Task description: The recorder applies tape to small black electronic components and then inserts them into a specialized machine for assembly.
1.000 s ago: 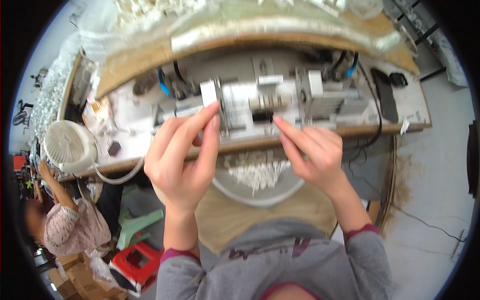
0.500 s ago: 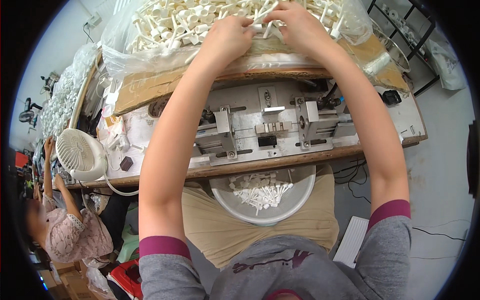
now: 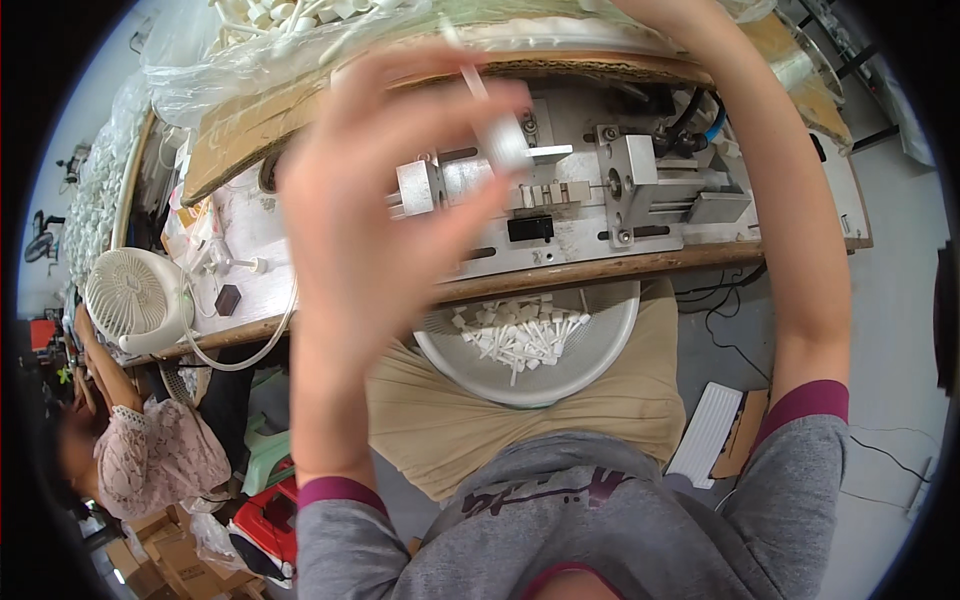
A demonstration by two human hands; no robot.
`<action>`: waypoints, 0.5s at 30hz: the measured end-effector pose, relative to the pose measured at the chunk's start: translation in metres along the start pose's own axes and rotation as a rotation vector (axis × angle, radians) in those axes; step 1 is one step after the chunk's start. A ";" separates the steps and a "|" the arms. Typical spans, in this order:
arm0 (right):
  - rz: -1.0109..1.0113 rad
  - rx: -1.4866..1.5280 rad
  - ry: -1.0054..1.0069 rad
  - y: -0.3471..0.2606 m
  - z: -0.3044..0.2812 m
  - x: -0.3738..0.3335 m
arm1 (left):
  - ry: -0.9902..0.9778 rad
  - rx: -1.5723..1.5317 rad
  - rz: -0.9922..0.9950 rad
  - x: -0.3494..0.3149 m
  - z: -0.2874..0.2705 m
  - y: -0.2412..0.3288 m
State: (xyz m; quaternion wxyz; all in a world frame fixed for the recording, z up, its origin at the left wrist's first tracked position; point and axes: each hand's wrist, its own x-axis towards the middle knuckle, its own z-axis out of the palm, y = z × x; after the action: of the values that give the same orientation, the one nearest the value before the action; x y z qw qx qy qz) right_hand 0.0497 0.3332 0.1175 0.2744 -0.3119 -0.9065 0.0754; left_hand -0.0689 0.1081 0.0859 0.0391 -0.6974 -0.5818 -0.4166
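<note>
My left hand, smeared by motion, is raised over the bench in front of the metal fixture. Between its thumb and fingers it holds a white plastic stemmed piece, with a wide cup-like end low and a thin stem pointing up. My right hand reaches to the top edge beside the pile, its fingers cut off from view. Behind my left hand sits the metal clamping fixture, with a small slotted block at its middle. More white stemmed pieces lie heaped in a clear plastic bag at the far side.
A grey plastic basin with several white pieces rests on my lap under the bench edge. Cardboard lies beneath the bag. A white fan stands at left with its cable looping nearby. Another person works farther left.
My left hand has come back from the pile toward me, carrying a white stemmed piece. My right hand has moved farther up and right, mostly out of the picture. The whole view has shifted.
</note>
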 end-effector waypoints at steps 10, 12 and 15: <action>-0.013 -0.027 0.034 -0.007 -0.004 -0.029 | -0.061 0.183 -0.044 -0.089 0.058 0.015; -0.002 -0.014 0.029 -0.016 -0.010 -0.035 | -0.109 0.274 -0.025 -0.086 0.057 0.016; -0.031 -0.003 0.044 -0.031 -0.029 -0.053 | -0.175 0.357 -0.054 -0.076 0.060 0.023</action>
State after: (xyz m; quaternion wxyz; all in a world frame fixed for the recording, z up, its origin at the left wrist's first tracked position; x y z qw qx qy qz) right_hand 0.0843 0.2753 0.1277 0.2948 -0.2997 -0.9052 0.0629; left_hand -0.0156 0.0741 0.0091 0.1003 -0.6972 -0.6661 -0.2452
